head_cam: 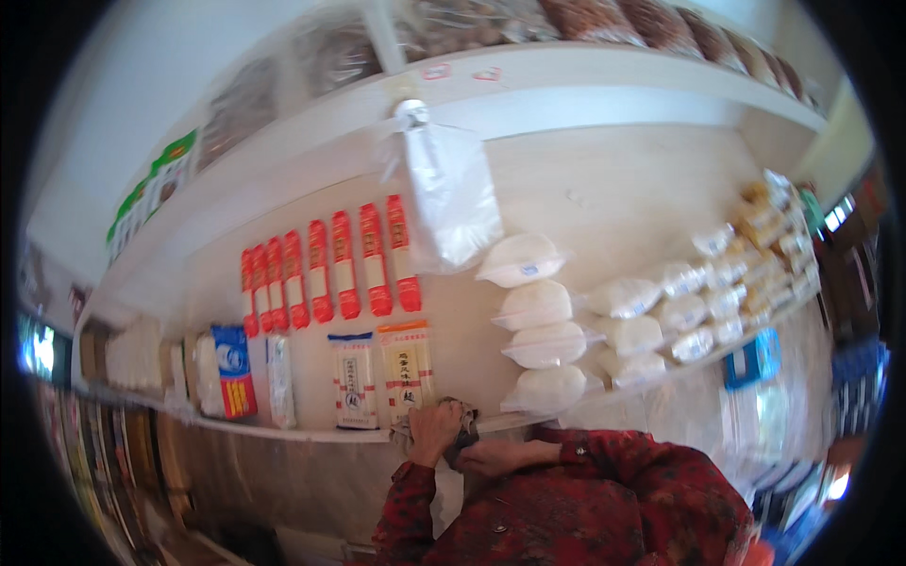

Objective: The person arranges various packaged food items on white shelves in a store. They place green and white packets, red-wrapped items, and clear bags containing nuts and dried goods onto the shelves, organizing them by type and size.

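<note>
At the shelf's front edge, my left hand (435,426) is closed over a crumpled greyish cloth (400,430), which also shows beyond its fingers. My right hand (487,457) is close beside it, just below the shelf edge, with its fingers closed on a small dark item (461,442); whether this is part of the cloth I cannot tell. Just beyond my left hand lies a noodle packet with an orange top (407,368), and left of it one with a blue top (353,382). Both forearms are in red patterned sleeves.
Several red noodle packets (343,265) lie in a row farther back. White bagged goods (543,344) are stacked to the right, with yellowish bags (768,244) beyond. A bundle of clear plastic bags (456,191) hangs from the upper shelf (587,67). A blue box (752,359) is at the right edge.
</note>
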Available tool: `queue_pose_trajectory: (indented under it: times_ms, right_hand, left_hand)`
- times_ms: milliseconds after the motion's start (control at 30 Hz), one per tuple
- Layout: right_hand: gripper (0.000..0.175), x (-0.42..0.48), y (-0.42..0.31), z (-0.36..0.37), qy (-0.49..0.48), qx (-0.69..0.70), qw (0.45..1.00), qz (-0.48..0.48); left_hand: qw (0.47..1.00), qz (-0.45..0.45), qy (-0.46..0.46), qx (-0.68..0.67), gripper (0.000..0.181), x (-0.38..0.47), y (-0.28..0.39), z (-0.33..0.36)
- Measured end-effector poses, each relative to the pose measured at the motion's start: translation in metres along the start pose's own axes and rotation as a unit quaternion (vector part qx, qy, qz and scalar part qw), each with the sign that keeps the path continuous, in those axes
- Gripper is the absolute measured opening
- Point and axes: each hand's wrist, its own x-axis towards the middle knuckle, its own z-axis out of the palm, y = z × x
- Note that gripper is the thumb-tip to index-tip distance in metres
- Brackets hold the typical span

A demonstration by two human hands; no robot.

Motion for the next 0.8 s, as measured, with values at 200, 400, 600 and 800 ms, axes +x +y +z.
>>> queue_pose_trajectory:
  times_ms: [200,400,600,800]
  right_hand:
    - [0.017,0.046,-0.001,0.052,0.097,-0.282,0.949,-0.098]
    - [0.016,0.048,0.013,0.123,0.128,-0.226,0.964,0.053]
    - [0.019,0.058,0.059,0.171,0.255,-0.195,0.936,0.143]
    - [0.024,-0.011,0.074,0.197,0.451,0.134,0.868,0.157]
  left_hand:
    - [0.971,0.203,-0.095,-0.077,0.040,0.002,-0.027,-0.018]
    - [0.964,0.254,-0.058,-0.053,0.038,-0.006,-0.027,-0.008]
    - [0.953,0.290,-0.010,-0.091,0.034,-0.018,-0.026,-0.015]
    - [0.926,0.342,0.074,-0.140,0.031,-0.041,-0.004,-0.020]
